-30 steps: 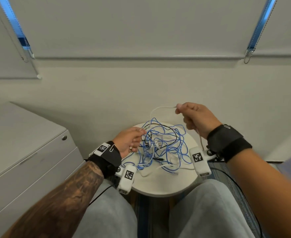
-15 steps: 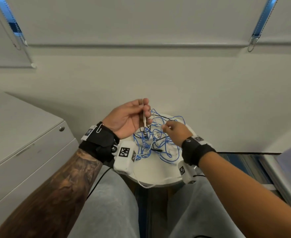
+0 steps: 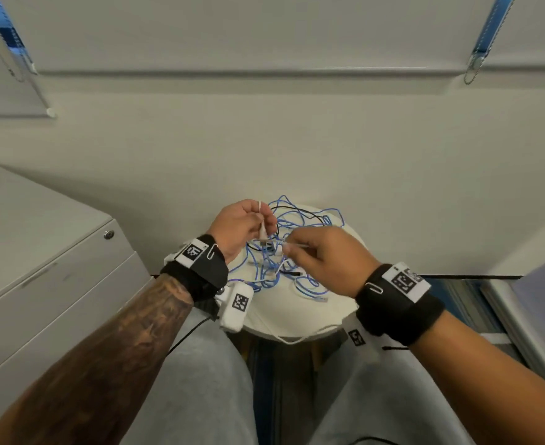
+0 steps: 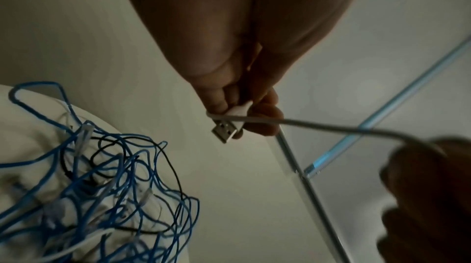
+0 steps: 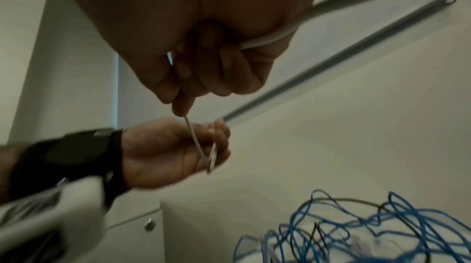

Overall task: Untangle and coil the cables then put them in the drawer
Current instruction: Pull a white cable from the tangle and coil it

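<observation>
White cable: USB end pinched in left hand fingers, run pinched by right hand, above tangle on round counter. Step: freeing it, judged. Next: coiling. Drawer left, closed.

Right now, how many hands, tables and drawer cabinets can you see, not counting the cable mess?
Hands, left hand and right hand, both holding the thin white USB cable: 2
Round white table: 1
Grey metal drawer cabinet: 1
Total: 4
</observation>
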`<action>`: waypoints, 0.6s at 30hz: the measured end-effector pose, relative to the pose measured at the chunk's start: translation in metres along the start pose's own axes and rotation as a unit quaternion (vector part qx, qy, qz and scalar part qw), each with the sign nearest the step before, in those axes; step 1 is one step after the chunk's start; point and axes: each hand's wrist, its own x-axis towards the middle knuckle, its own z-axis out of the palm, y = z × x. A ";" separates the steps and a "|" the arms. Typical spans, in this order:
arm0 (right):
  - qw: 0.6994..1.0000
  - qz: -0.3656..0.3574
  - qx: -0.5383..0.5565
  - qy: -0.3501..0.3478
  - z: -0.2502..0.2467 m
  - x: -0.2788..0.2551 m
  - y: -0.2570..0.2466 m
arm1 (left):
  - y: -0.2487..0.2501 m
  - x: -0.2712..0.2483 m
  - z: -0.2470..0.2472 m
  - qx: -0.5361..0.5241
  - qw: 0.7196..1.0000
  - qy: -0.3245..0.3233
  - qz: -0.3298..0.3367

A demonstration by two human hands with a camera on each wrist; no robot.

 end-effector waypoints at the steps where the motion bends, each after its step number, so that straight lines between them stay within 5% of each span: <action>1: 1.000 0.002 0.001 0.022 -0.007 0.003 0.000 | -0.003 -0.003 0.005 0.007 1.000 -0.025 -0.006; 9: 0.987 0.060 0.008 0.148 -0.022 0.023 0.019 | 0.004 -0.028 0.033 -0.033 0.988 -0.144 -0.050; 14: 0.970 0.108 0.130 0.175 -0.003 0.029 0.029 | 0.010 -0.035 0.034 -0.045 0.980 -0.176 -0.083; 18: 0.957 0.151 0.197 0.152 0.027 0.026 0.038 | 0.013 -0.036 0.029 -0.174 0.962 -0.193 -0.082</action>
